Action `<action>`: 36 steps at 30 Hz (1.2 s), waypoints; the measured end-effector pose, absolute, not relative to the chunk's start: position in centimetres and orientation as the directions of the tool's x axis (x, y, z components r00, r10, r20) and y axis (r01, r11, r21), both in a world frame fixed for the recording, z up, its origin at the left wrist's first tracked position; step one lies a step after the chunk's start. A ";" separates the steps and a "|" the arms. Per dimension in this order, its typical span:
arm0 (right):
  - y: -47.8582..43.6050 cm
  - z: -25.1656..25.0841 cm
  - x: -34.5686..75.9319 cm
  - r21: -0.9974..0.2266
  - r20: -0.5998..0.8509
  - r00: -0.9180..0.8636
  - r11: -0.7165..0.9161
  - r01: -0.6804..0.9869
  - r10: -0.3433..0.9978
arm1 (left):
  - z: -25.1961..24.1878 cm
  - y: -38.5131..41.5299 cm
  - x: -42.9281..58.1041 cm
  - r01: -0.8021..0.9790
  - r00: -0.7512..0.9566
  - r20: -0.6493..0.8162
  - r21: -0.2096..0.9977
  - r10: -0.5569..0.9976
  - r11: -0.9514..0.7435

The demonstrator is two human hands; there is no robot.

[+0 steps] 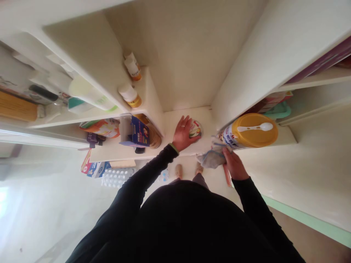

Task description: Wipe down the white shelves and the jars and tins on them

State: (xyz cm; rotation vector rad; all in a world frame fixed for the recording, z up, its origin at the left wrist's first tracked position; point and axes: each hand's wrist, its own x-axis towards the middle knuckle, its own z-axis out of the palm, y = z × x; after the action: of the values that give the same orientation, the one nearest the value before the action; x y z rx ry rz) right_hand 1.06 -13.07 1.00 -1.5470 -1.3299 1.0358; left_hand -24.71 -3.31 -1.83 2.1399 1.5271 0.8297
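Note:
On the shelf board in the middle, a small round can (195, 129) with a printed, colourful label stands in the crook of my left hand (183, 134). The fingers lie along its left side and the thumb curves round its near side. My right hand (235, 164) is closed on a crumpled grey cloth (212, 159) with a bluish edge, just in front of the board. Close to the cloth's right is a large milk powder tin (229, 135) with a yellow lid (259, 129), and a white spoon (255, 127) lies on that lid.
Left of my left hand are a dark blue box (139, 132) and a brown-lidded jar (155, 138). Two white-and-orange bottles (129, 95) stand on a higher ledge. Cabinet walls rise on both sides. Below lie blister packs (116, 177) and a blue-and-white box (98, 169).

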 end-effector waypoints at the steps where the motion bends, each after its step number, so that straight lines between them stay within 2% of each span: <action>1: -12.5 2.0 0.2 -0.938 -0.001 0.128 -0.045 0.344 0.992 | -2.0 -3.1 -24.8 0.701 0.256 0.248 0.618 0.934 -0.356; 3: -10.9 3.4 -2.0 -0.864 0.201 0.112 0.122 0.489 0.973 | -2.3 -2.8 -25.0 0.656 0.260 0.265 0.656 0.928 -0.372; 5: -8.7 3.8 -4.7 -0.703 0.331 -0.056 0.286 0.651 0.942 | -2.5 -2.7 -25.3 0.575 0.225 0.268 0.740 0.937 -0.349; 7: -6.3 3.2 -7.3 -0.562 0.260 -0.226 0.337 0.755 0.939 | -2.6 -2.7 -25.5 0.485 0.174 0.245 0.822 0.954 -0.300; 10: -2.9 1.4 -9.7 -0.485 0.128 -0.302 0.326 0.812 0.945 | -2.3 -2.6 -25.9 0.463 0.154 0.222 0.844 0.963 -0.269; 13: 0.5 0.4 -10.4 -0.506 0.113 -0.326 0.336 0.795 0.939 | -2.0 -2.7 -25.9 0.546 0.197 0.236 0.780 0.952 -0.306; 17: 5.2 0.3 -10.8 -0.592 -0.012 -0.347 0.273 0.758 0.938 | -2.1 -2.7 -25.1 0.614 0.167 0.240 0.734 0.956 -0.292; 22: 8.9 0.4 -11.2 -0.753 -0.007 -0.217 0.138 0.643 0.976 | -2.2 -2.6 -24.3 0.646 0.131 0.238 0.716 0.963 -0.264; 26: 8.2 0.1 -10.2 -0.850 -0.050 -0.109 0.015 0.526 0.993 | -2.1 -2.6 -24.3 0.674 0.137 0.241 0.689 0.961 -0.268; 29: 5.1 -0.9 -9.1 -0.861 0.058 -0.088 0.094 0.500 0.994 | -2.1 -2.6 -24.2 0.690 0.120 0.276 0.668 0.954 -0.280; 32: 0.3 -2.9 -8.5 -0.772 0.272 -0.065 0.258 0.580 0.960 | -2.1 -3.0 -24.1 0.715 0.159 0.291 0.625 0.943 -0.313; 34: -3.1 -4.4 -8.5 -0.725 0.351 -0.003 0.274 0.632 0.936 | -2.2 -3.4 -24.3 0.712 0.218 0.284 0.608 0.934 -0.351; 36: -6.0 -5.7 -8.6 -0.722 0.372 0.053 0.253 0.644 0.927 | -2.4 -3.6 -24.5 0.700 0.252 0.280 0.608 0.926 -0.374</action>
State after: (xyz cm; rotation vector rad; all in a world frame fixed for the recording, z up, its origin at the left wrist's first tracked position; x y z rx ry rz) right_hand -8.65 -5.99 -5.71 -1.4705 -1.6692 0.4161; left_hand -24.51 -3.63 -2.41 2.1700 1.4900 0.8694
